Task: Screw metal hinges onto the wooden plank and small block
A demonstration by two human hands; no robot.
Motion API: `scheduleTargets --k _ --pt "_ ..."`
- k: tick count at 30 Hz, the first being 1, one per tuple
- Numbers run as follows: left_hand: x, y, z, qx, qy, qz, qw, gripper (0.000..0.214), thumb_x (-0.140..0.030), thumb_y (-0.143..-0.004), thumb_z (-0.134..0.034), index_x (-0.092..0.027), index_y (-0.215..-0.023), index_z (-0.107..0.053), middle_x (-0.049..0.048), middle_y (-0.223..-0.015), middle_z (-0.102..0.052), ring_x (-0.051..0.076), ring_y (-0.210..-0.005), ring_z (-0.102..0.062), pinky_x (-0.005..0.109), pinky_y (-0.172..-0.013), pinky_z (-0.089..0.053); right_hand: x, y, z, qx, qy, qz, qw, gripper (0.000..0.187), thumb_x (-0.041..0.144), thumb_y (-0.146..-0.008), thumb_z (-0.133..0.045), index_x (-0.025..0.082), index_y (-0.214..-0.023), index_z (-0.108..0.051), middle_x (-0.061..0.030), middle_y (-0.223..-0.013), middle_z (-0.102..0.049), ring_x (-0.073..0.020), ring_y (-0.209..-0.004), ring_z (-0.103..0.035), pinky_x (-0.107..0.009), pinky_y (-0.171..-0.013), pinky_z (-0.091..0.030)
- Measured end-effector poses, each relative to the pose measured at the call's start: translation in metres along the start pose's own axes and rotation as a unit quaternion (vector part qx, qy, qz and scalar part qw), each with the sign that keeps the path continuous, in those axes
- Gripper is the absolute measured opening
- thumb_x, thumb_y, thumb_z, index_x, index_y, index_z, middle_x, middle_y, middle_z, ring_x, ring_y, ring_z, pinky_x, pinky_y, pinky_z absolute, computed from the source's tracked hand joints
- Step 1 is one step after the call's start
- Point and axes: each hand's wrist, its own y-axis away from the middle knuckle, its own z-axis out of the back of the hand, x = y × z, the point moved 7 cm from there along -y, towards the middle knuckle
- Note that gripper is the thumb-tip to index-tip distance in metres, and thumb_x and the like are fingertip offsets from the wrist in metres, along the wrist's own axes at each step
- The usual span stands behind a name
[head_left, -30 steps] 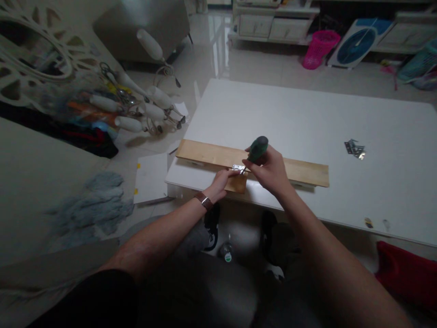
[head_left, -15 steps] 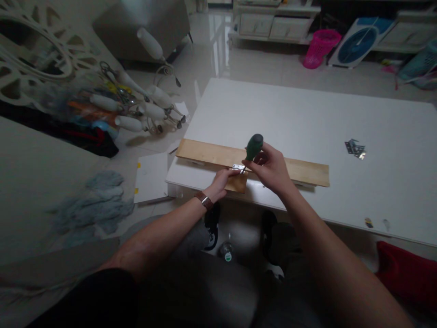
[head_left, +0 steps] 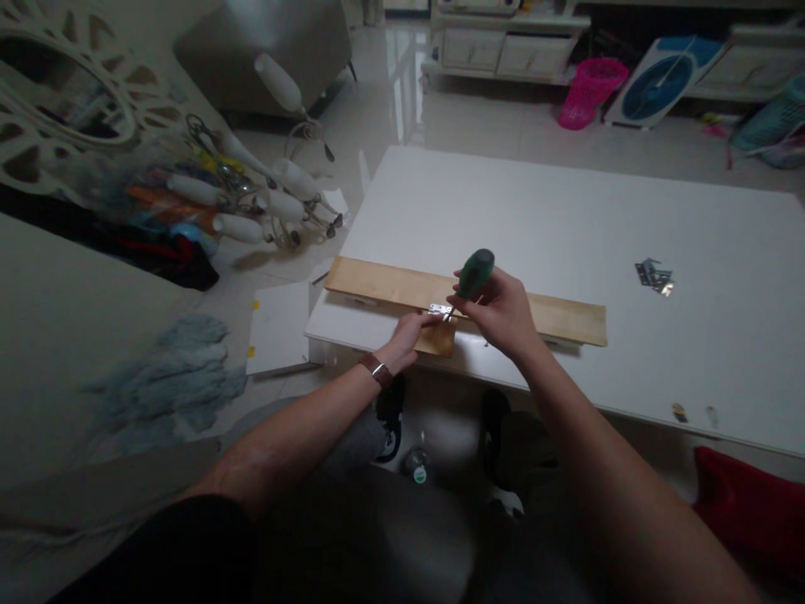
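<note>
1. Clock for this post: 12 is the far side of the table (head_left: 566, 214), 6 is the person's lap.
2. Right hand (head_left: 503, 312) has its fingers wrapped around a green screwdriver (head_left: 475, 275), thumb and fingers pinching low, near where the handle meets the shaft. So that grip is definitely closed on something.
3. The shiny metal hinge (head_left: 440, 309) is the bit to watch, imo. It sits at the near edge of a long wooden plank (head_left: 390, 283), at about 9 o'clock from the right hand and 2 o'clock from the left hand (head_left: 404, 335).
4. Left hand is nearer: its fingertips are right at the hinge's lower edge, whereas the right only gets there via the tool. Can't tell if that left grip is pinching or just pressing, since the underside is hidden.
5. Angles: the plank's long axis goes from a touch past 9 to a touch past 3. The screwdriver leans across that, handle toward 1, shaft down toward 7, tip by the hinge's right end. Too small to tell if it's seated in a screw, sorry.
6. A small brown board (head_left: 438, 339) is at 6 o'clock from the hinge, just beside the left fingers. Can't see whether it touches the plank.
7. Other stuff on the table: a heap of metal parts (head_left: 655, 276) between 2 and 3 from the right hand, well apart from it, and a little dark-and-yellow piece (head_left: 679, 412) around 4.
</note>
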Motion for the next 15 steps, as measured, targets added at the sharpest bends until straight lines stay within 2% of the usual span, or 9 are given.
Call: scheduleTargets --k 4,11,13,15 --pt "0.0005 0.003 -0.0012 -0.001 -0.005 0.032 0.999 0.04 -0.032 -0.063 -0.093 -0.016 -0.098 -0.082 0.0128 -0.103 -0.082 0.029 -0.092 -0.075 0.043 -0.089 -0.056 -0.0029 0.0002 0.0022 -0.043 0.012 -0.007 0.999 0.03 0.037 -0.076 -0.085 0.021 -0.099 -0.075 -0.0032 -0.085 -0.072 -0.0191 -0.072 -0.063 -0.039 -0.07 -0.053" --pt "-0.0009 0.0059 -0.0038 -0.008 -0.007 0.026 1.0 0.047 -0.035 -0.06 -0.094 -0.017 -0.102 -0.083 0.0127 -0.108 -0.083 0.03 -0.093 -0.076 0.043 -0.087 -0.057 -0.0036 -0.0008 0.0002 0.036 -0.078 -0.029 0.996 0.042 0.032 -0.077 -0.077 0.019 -0.117 -0.073 -0.0107 -0.109 -0.08 -0.0193 -0.076 -0.068 -0.038 -0.069 -0.055" --pt "-0.0009 0.0065 -0.0041 -0.009 -0.004 0.03 1.0 0.045 -0.034 -0.061 -0.094 -0.017 -0.1 -0.083 0.0122 -0.102 -0.084 0.03 -0.09 -0.076 0.042 -0.085 -0.057 -0.0033 -0.001 0.0004 0.039 -0.077 -0.023 0.996 0.04 0.033 -0.079 -0.076 0.02 -0.117 -0.074 -0.0103 -0.11 -0.081 -0.0186 -0.073 -0.068 -0.038 -0.066 -0.055" --pt "-0.0012 0.007 -0.0045 -0.004 -0.001 0.035 0.999 0.042 -0.033 -0.061 -0.094 -0.017 -0.097 -0.083 0.0121 -0.095 -0.083 0.029 -0.088 -0.076 0.041 -0.084 -0.057 -0.003 -0.0012 0.0017 0.016 -0.049 -0.014 0.999 0.035 0.035 -0.077 -0.08 0.02 -0.108 -0.076 -0.0075 -0.101 -0.081 -0.0179 -0.07 -0.066 -0.037 -0.065 -0.053"
